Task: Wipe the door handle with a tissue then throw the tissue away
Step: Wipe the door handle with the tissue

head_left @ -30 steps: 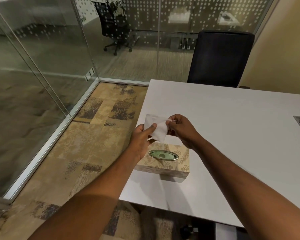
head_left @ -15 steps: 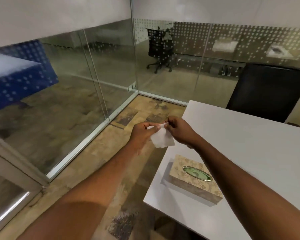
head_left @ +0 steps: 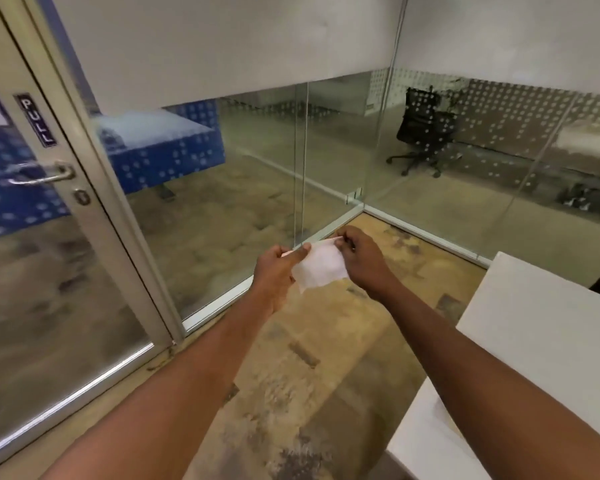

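A white tissue (head_left: 321, 268) hangs between both hands in the middle of the view, above the carpet. My left hand (head_left: 274, 271) pinches its left top corner and my right hand (head_left: 362, 259) pinches its right top corner. The silver lever door handle (head_left: 42, 175) sits on the glass door's pale frame at the far left, well away from both hands, with a keyhole (head_left: 81, 196) just below it and a black PULL label (head_left: 35, 120) above.
The glass door (head_left: 49, 306) fills the left side; glass partition walls (head_left: 257, 188) run to a corner behind the hands. A white table (head_left: 534, 341) stands at the right. Patterned carpet (head_left: 309, 375) lies between door and table. A black office chair (head_left: 423, 133) stands beyond the glass.
The view has swung left from the table and tissue box to the door; the handle has come into sight. Both hands still hold the tissue, now over the carpet.
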Available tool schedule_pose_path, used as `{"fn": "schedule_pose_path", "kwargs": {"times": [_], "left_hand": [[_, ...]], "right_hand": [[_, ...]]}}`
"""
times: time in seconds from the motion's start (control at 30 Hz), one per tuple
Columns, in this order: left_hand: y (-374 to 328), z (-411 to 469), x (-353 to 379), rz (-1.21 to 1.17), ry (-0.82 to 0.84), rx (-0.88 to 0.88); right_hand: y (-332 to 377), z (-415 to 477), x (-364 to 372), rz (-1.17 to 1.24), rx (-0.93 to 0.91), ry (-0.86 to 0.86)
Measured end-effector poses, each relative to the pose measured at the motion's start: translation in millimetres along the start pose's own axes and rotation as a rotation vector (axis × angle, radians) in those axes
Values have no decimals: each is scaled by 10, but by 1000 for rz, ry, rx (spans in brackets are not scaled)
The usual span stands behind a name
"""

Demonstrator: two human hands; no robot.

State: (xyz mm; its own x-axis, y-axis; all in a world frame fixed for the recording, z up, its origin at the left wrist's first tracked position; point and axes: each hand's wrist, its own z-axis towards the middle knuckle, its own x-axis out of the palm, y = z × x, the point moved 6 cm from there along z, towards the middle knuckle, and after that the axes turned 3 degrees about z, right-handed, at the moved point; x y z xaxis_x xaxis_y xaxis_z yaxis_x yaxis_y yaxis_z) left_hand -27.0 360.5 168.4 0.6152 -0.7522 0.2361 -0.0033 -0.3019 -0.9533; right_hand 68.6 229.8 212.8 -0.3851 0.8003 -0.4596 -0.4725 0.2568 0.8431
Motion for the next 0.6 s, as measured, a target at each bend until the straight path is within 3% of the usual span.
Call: {"fn": "schedule_pose_path", "kwargs": {"times": [0.23,0.4,0.6], "left_hand": [[-575,258,-1069,127,111,22],[-885,411,-2051,275,-65,-38],[-1165,547,-2826,257,-172,-18]], "right_hand": [[551,503,1036,82,-27,1],[936,766,1855,147,-21,41],[1335,950,2700,214,-45,119]]}}
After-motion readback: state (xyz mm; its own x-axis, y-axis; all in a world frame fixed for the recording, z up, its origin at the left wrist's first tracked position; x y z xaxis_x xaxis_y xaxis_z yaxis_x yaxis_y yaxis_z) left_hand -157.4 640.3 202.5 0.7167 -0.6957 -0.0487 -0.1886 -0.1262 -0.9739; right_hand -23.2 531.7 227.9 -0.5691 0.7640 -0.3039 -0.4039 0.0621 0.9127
